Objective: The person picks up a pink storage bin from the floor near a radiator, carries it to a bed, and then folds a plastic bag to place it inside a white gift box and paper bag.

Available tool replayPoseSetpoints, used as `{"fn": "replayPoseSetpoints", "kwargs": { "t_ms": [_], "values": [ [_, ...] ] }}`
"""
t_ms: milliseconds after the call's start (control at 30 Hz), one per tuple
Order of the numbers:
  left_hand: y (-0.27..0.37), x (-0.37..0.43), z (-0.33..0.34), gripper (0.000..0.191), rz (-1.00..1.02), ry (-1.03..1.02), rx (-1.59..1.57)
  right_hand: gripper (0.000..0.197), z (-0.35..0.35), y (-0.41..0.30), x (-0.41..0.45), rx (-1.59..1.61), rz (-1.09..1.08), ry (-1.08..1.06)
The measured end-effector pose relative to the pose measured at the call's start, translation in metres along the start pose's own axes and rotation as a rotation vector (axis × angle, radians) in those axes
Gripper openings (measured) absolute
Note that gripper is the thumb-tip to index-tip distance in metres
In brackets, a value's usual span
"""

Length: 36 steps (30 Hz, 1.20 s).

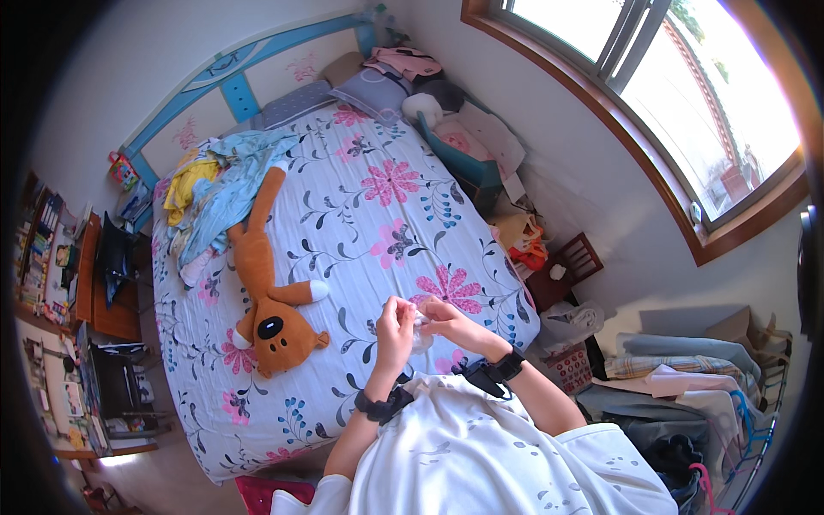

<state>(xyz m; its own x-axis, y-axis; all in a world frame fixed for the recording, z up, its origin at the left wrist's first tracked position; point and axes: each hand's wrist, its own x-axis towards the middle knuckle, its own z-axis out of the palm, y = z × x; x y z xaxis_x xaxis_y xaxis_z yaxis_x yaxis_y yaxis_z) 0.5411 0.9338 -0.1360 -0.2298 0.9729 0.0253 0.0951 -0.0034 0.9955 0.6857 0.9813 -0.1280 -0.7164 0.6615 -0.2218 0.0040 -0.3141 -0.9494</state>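
My left hand (395,326) and my right hand (452,325) meet in front of my chest, above the near part of the bed. Between their fingertips they pinch a small, crumpled, whitish translucent piece (421,338), perhaps a thin plastic bag. Part of it hangs below the fingers, and the rest is hidden by them. Beyond the hands spreads a white bedsheet (335,257) printed with pink flowers and dark leaves. To the left of my hands a long brown plush bear (254,264) lies on the sheet, its head towards me.
A heap of blue and yellow clothes (225,180) lies at the bed's left side. Pillows (373,93) rest by the blue-and-white headboard (238,84). Right of the bed are a small dark red chair (560,273) and a rack of hanging clothes (682,380). Desks and shelves line the left.
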Motion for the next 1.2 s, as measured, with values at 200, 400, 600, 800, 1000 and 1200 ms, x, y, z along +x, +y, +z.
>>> {"fn": "replayPoseSetpoints", "kwargs": {
  "t_ms": [200,400,600,800,1000,1200],
  "values": [
    [-0.007,0.007,-0.008,0.014,-0.128,-0.115,-0.142,0.020,0.014,0.004,-0.003,-0.397,-0.280,0.247],
    [0.004,0.010,-0.018,0.015,-0.213,-0.162,-0.280,0.033,0.022,-0.017,-0.010,-0.830,-0.627,0.300],
    [0.018,0.017,-0.034,0.017,-0.435,-0.345,-0.401,0.034,0.006,-0.032,-0.016,-1.141,-0.848,0.172],
    [0.034,0.015,-0.046,0.017,-0.556,-0.511,-0.451,0.030,0.004,-0.048,-0.016,-1.156,-1.039,-0.017],
    [0.083,-0.005,-0.046,0.018,-0.457,-0.572,-0.373,0.034,0.014,-0.075,-0.033,-1.201,-1.065,-0.175],
    [0.094,-0.021,-0.052,0.023,-0.207,-0.557,-0.271,0.031,0.033,-0.108,-0.050,-1.159,-0.907,-0.260]
  ]
}}
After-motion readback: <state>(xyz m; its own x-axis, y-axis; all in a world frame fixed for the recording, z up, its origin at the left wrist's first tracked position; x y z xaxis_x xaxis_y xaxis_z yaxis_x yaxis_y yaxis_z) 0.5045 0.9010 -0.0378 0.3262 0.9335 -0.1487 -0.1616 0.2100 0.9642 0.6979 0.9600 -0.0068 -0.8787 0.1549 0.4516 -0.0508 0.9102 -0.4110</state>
